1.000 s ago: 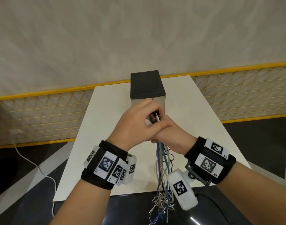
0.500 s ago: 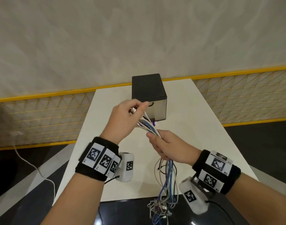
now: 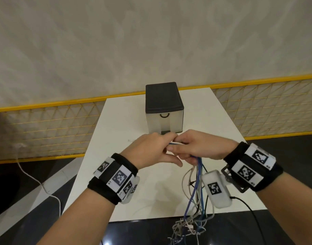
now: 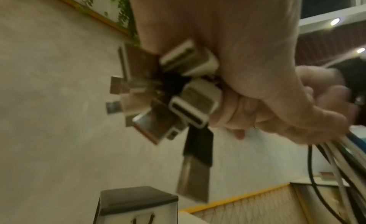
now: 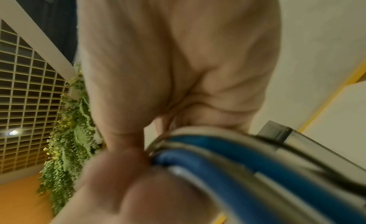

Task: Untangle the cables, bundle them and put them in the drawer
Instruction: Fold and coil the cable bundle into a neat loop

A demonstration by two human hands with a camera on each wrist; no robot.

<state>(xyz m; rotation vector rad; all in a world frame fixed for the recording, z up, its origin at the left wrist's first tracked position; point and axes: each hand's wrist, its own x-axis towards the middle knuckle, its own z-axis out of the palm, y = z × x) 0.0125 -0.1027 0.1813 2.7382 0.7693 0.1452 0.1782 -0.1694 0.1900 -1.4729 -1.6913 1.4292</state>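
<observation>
White and blue cables [image 3: 196, 183] now gathered between both hands over the desk [image 3: 116, 131]; left hand [image 3: 150, 152], raised half a second ago, has dropped back, gripping the plug ends [image 4: 178, 92]. Right hand [image 3: 203, 147] clenches the strands; tails hang tangled. Drawer [image 3: 165, 121] closed.

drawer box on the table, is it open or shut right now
Shut. The drawer front sits flush with the dark frame, its handle untouched, while both hands hold the cables in front of it.

No legible text; only coded square markers on wristbands [image 3: 119, 175].
</observation>
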